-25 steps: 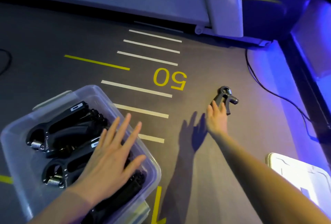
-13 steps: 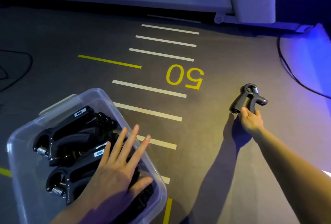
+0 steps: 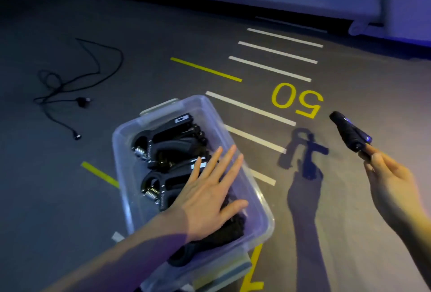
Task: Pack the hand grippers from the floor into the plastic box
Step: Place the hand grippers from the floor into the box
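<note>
Above the floor [image 3: 163, 42], at right: one black hand gripper [image 3: 349, 132] lifted clear, pinched at its near end by the fingertips of the right hand [image 3: 391, 186], grip narrow and shallow. Probably stiff plastic and steel spring, light but awkward; hard handles likely slick, so better taken around one handle than by the tip. Left hand [image 3: 207, 196] laid flat, fingers straight, grip wide, pressing on the grippers already packed [image 3: 168, 149] in the plastic box [image 3: 258, 200]. Box crowded, so that flat hand covers the free space and needs lifting before the drop. Loose black cable [image 3: 77, 81] well apart at left, no obstacle. Yellow "50" [image 3: 297, 100] and white stripes on the floor between box and held gripper.
</note>
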